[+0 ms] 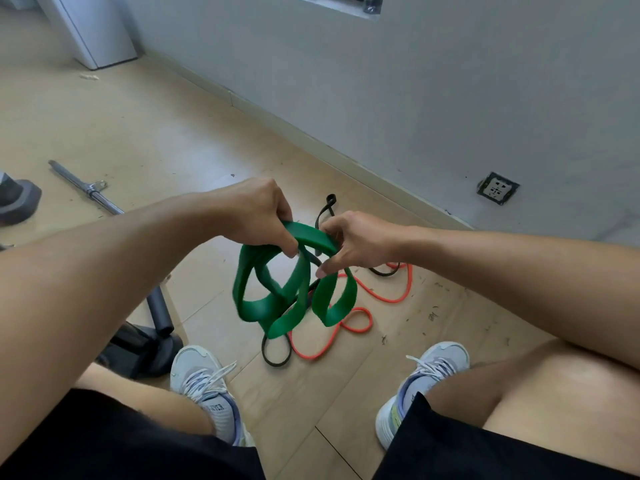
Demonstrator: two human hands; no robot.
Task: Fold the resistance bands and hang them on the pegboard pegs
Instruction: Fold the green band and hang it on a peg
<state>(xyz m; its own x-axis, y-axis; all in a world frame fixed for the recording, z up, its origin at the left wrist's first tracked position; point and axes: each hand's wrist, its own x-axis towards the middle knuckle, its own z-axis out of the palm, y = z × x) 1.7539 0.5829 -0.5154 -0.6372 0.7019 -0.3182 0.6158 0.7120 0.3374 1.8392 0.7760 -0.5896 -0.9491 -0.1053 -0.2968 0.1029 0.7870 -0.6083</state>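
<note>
sitting over a wood floor (145,133) by a grey wall (415,81), a person holds a wide green band (298,299) up in several dangling loops. left hand (258,216) and right hand (358,242) both pinch its top arc, close together. under it on the floor lie a thin orange band (360,318) and a black band (277,358).
</note>
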